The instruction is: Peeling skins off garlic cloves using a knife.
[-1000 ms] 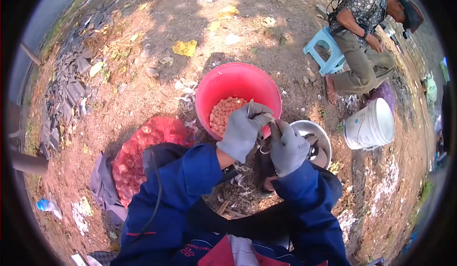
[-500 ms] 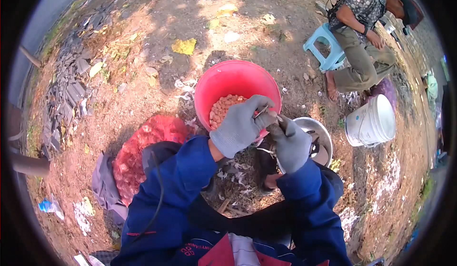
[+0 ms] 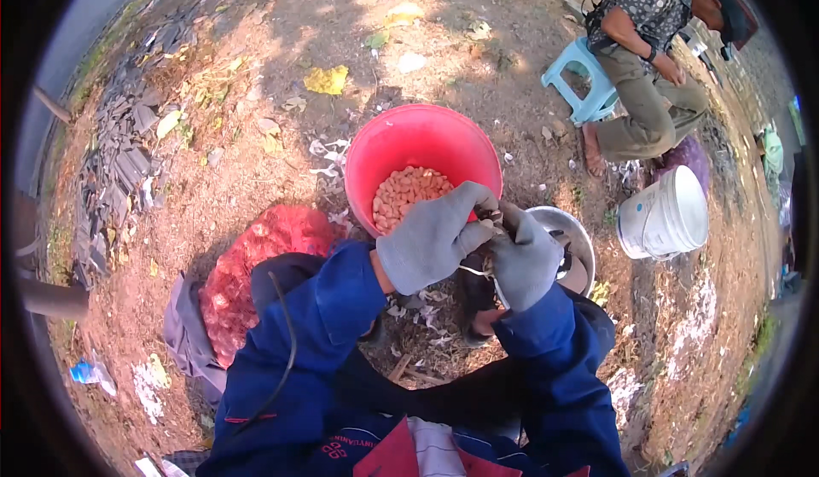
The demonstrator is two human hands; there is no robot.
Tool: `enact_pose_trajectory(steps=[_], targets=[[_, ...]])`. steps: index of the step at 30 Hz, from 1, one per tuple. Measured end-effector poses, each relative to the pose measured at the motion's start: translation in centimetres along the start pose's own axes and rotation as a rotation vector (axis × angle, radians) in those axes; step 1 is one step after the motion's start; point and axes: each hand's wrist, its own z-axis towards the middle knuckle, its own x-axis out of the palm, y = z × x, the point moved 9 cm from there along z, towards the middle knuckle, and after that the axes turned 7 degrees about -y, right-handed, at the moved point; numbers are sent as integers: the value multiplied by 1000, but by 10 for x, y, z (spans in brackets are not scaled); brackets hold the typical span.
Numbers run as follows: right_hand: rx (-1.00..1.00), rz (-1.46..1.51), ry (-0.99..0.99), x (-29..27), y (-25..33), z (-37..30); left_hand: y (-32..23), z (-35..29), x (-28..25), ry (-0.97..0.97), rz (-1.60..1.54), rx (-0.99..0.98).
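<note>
Both my hands wear grey gloves and meet over the near right rim of a red bucket [image 3: 424, 119]. My left hand [image 3: 435, 236] has its fingers pinched, thumb toward the other hand. My right hand [image 3: 524, 259] is closed fingertip to fingertip against it. Between them is something small, dark and pale, mostly hidden by the gloves. A thin pale strand [image 3: 474, 270] hangs below the fingers. Many tan pieces that look like peeled garlic cloves [image 3: 408, 194] lie in the bucket. A metal basin [image 3: 583, 242], partly behind my right hand, holds dark and pale things.
A red mesh sack [image 3: 264, 264] of garlic-like bulbs lies left of the bucket. White papery scraps [image 3: 328, 157] litter the dirt. A white bucket [image 3: 661, 217] stands tilted on the right. Beyond it, a person [image 3: 653, 67] sits near a light-blue stool [image 3: 584, 84].
My left fingers have shifted slightly right, closer to my right fingertips. The small piece between the hands has turned and is more covered. The containers have not moved.
</note>
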Motion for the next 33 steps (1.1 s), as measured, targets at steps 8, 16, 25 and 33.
enact_pose_trajectory(steps=[8, 16, 25, 33], targets=[[-19, 51, -25, -1, -8, -2, 1, -1, 0, 29, -11, 24], [-1, 5, -4, -1, -9, -2, 5, -1, 4, 20, -129, 37], [80, 178, -23, -2, -13, -3, 8, -1, 9, 40, -156, -112], [206, 221, -14, 1, -22, -2, 21, -1, 11, -32, -269, -227]])
